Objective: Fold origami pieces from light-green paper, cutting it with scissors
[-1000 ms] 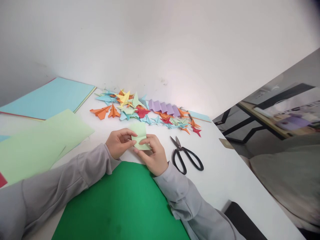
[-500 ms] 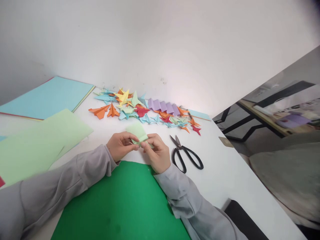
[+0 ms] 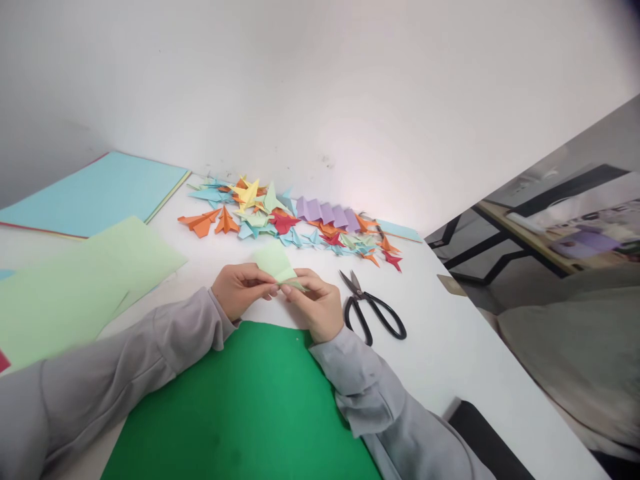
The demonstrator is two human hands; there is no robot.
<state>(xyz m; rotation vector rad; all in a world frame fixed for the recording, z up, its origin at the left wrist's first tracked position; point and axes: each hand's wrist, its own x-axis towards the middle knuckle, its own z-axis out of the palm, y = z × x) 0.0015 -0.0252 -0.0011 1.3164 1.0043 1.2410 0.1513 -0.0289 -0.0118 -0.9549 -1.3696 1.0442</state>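
A small pale green piece of paper (image 3: 274,260) with a fold along its near edge is held between both hands, just above the table. My left hand (image 3: 241,288) pinches its near left part between thumb and fingers. On the other side, my right hand (image 3: 320,303) grips the near right part, thumb in front and fingers behind. The fingertips hide some of the fold. Below the hands lies a green sheet (image 3: 240,400). Black-handled scissors (image 3: 367,303) rest beside my right hand with their blades slightly apart.
Several folded paper planes (image 3: 245,195) in many colours lie along the wall, with a pleated purple paper strip (image 3: 327,213) among them. Large pale green sheets (image 3: 75,287) and a stack of coloured paper (image 3: 100,190) are at left. A black object (image 3: 485,440) lies near the table's right edge.
Both hands keep hold of the pale green paper. Their thumbs and fingertips have shifted slightly along its near fold, and the left fingers now lie straighter and closer together.
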